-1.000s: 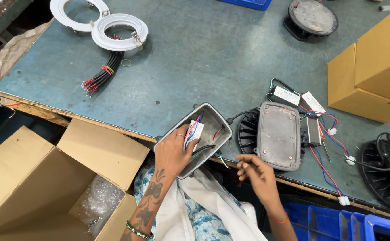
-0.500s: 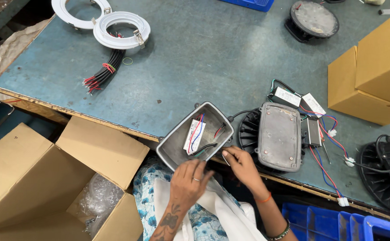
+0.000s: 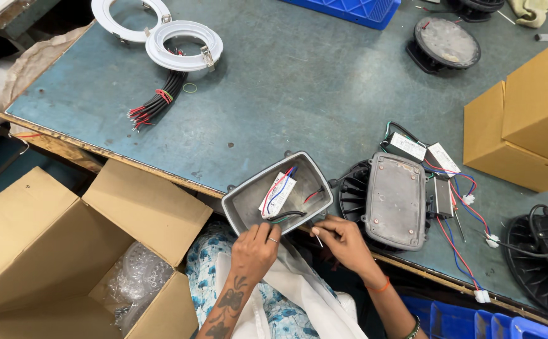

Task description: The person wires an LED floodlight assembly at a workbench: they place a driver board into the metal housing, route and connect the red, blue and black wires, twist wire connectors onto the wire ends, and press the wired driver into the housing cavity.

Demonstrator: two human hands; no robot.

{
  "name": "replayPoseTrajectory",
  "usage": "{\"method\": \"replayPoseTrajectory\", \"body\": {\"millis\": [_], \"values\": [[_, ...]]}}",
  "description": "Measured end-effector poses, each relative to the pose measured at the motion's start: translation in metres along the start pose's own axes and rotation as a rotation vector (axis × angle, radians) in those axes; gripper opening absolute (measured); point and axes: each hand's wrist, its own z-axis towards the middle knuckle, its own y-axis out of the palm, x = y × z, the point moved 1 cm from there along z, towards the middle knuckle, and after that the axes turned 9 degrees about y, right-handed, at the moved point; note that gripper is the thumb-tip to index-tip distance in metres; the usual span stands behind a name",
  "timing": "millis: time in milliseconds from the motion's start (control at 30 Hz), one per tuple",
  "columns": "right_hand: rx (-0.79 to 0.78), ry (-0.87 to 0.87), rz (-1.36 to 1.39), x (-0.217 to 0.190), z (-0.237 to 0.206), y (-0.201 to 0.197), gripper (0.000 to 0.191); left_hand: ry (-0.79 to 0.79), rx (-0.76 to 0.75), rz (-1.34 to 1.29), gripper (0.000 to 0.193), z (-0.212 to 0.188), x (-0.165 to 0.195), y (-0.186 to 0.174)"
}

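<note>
At the near edge of the blue-grey workbench [image 3: 299, 81], the left hand [image 3: 255, 248] has its fingers curled over the near rim of a grey cast-metal rectangular housing tray [image 3: 249, 202], thumb side hidden below, so it appears to grip that rim. The right hand [image 3: 343, 238] pinches thumb and forefinger together on thin wire ends [image 3: 317, 238] coming out of the tray's near corner. The tray hangs partly over the bench edge, tilted, and holds a small white driver module [image 3: 278, 194] with red and blue leads.

By its look the tray is rigid and fairly heavy, and safe to take by the rim; the wires are limp and thin, best held close to their ends, and their joints to the module may be delicate.

Whether the wire tips are stripped is too small to tell. The tray's underside and both palms are hidden. Just right lies a grey finned lamp body [image 3: 394, 199]; an open cardboard box [image 3: 67, 251] stands below left.
</note>
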Motion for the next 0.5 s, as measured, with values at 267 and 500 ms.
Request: {"method": "replayPoseTrajectory", "body": {"millis": [267, 500], "values": [[0.133, -0.027, -0.212, -0.045, -0.013, -0.009, 0.016, -0.005, -0.018, -0.035, 0.02, -0.002, 0.0, 0.006], [0.281, -0.268, -0.49, -0.054, -0.021, -0.007, 0.012, -0.013, -0.017, -0.042, 0.021, 0.005, 0.0, 0.004]]}}
